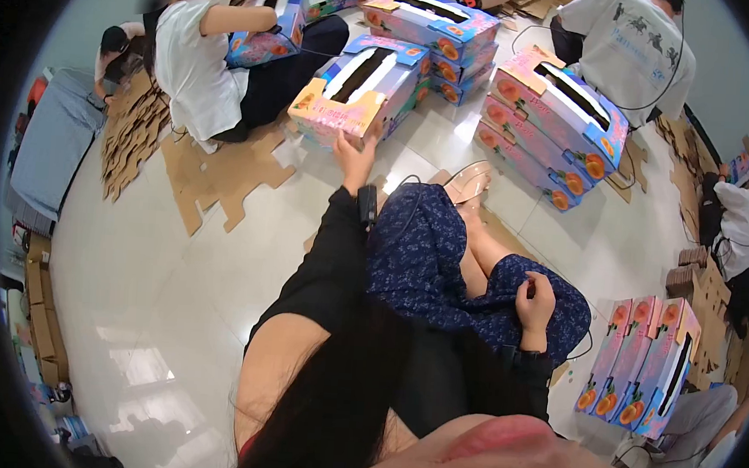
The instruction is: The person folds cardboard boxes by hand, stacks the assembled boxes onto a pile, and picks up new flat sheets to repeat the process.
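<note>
My left hand (356, 158) reaches forward to the near corner of a printed fruit carton (341, 112), its thumb and fingers closed against the edge. The carton is colourful, with orange fruit pictures and a long dark slot in its top between white flaps. My right hand (535, 304) rests over my blue patterned skirt by the knee. Its fingers curl loosely with a gap to the thumb, and nothing shows in them. A small black device (368, 206) sits at my left wrist.
Similar cartons are stacked ahead (467, 47), at the front right (552, 129) and by my right side (637, 362). Flat cardboard pieces (215, 177) lie on the tiled floor (156, 306). Co-workers in white tops sit at the front left (195, 77) and front right (630, 44). Thin cables trail nearby.
</note>
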Demonstrator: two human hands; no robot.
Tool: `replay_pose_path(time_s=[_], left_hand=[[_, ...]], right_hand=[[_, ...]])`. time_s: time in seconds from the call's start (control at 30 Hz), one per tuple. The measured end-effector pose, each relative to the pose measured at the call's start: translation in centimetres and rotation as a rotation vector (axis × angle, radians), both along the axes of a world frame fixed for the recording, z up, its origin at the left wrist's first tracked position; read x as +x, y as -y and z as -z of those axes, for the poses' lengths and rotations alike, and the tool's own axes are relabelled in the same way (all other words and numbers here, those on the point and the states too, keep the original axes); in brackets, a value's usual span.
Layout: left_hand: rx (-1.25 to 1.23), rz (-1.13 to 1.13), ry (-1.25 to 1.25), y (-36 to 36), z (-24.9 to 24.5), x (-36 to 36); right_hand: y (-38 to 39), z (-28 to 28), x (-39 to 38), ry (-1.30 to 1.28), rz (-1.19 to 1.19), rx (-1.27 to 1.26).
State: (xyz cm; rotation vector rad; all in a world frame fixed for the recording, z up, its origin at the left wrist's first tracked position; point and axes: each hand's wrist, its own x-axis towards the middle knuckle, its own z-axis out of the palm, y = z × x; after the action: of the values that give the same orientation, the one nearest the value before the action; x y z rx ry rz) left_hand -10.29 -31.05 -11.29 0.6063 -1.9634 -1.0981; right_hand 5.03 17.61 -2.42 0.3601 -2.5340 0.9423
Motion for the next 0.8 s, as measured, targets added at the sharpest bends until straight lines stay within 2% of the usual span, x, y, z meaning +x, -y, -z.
replay_pose_path(time_s=[0.1, 0.2, 0.3, 0.33, 0.47, 0.57, 0.6, 0.7, 0.8], left_hand=[[-0.387, 0.013, -0.007, -2.7, 0.5, 3.4], [-0.223, 0.367, 0.168, -2.6, -2.0, 5.7], [0.049, 0.535, 0.218, -2.4, -3.2, 5.0], [-0.021, 0.544, 0.156, -1.2, -1.8, 3.8], [0.223, 0.507, 0.039, 2.8, 1.6, 0.7], [-0.161, 0.236, 0.032, 4.1, 1.9, 0.3], [-0.101, 0.327, 0.165, 5.2, 1.6, -0.1], [0.263, 0.431, 0.161, 4.7, 1.5, 0.1], [0.448, 0.682, 0.102, 2.3, -1.4, 1.6]], right_hand=[[0.1, 0.2, 0.1, 0.057, -0.025, -0.018], [0.1, 0.1, -0.3, 0.072, -0.052, -0.019], [0.0, 0.4, -0.4, 0.121, -0.067, 0.003], [0.0, 0.7, -0.6, 0.126, -0.066, 0.012], [0.0, 0.8, -0.6, 0.139, -0.044, 0.006], [-0.2, 1.2, -0.6, 0.184, -0.021, 0.008], [-0.2, 1.1, -0.5, 0.185, -0.020, 0.017], [0.0, 1.1, -0.6, 0.198, -0.040, 0.031], [0.0, 1.0, -0.9, 0.226, -0.049, 0.025]])
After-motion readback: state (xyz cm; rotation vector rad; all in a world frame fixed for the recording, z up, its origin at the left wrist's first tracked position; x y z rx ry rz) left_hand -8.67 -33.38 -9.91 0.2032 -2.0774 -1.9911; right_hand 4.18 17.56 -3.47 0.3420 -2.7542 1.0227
